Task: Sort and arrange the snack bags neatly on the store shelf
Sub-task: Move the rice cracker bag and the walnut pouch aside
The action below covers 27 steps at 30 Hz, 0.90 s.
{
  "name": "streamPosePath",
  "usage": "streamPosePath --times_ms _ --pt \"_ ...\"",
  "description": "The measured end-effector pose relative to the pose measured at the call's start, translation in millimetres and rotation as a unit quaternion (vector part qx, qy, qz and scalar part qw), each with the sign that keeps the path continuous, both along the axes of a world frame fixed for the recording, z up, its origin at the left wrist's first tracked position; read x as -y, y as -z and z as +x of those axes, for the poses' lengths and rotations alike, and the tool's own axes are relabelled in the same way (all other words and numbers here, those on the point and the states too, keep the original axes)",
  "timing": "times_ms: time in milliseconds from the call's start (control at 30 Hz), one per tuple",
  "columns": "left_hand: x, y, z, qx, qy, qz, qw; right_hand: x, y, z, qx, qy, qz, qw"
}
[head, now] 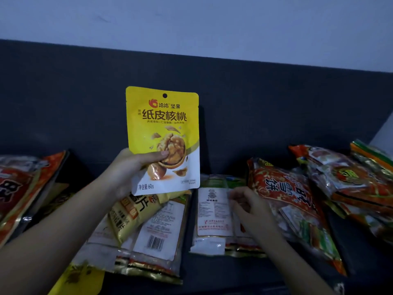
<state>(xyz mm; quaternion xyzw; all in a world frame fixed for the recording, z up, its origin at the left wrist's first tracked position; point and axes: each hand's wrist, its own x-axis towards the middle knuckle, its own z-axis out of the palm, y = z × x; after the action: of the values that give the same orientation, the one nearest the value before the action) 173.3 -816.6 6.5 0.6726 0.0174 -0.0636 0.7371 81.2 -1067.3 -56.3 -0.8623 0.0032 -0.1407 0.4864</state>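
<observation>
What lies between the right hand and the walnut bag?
In the head view, a white-labelled packet lies between the right hand, which touches its edge, and the yellow walnut bag.

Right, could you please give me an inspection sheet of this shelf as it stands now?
Surface: dark shelf, mostly covered by bags.
Job's things: yellow walnut-print plastic pouch held upright; clear white-labelled bags lying flat at centre; red-orange foil bags piled at right; red printed bag at far left.
Clutter: nothing seen.
Grippers: left hand grips the pouch's lower left part; right hand touches a white-labelled bag, grip unclear.
Cables: nothing seen.
Surroundings: dark back panel, pale wall above.
</observation>
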Motion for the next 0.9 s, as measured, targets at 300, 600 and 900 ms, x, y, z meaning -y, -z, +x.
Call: streamPosePath --times_ms 300,600,900 --pt "-65 -14 -23 0.037 -0.125 -0.050 0.990 -60 4 18 -0.125 -0.098 0.043 0.986" --pt "-111 14 -56 -0.068 -0.145 -0.062 0.985 -148 -3 52 -0.416 -0.076 0.492 0.761" --pt "-106 21 -73 -0.035 -0.138 -0.040 0.989 -164 -9 64 -0.357 -0.051 0.435 0.825"
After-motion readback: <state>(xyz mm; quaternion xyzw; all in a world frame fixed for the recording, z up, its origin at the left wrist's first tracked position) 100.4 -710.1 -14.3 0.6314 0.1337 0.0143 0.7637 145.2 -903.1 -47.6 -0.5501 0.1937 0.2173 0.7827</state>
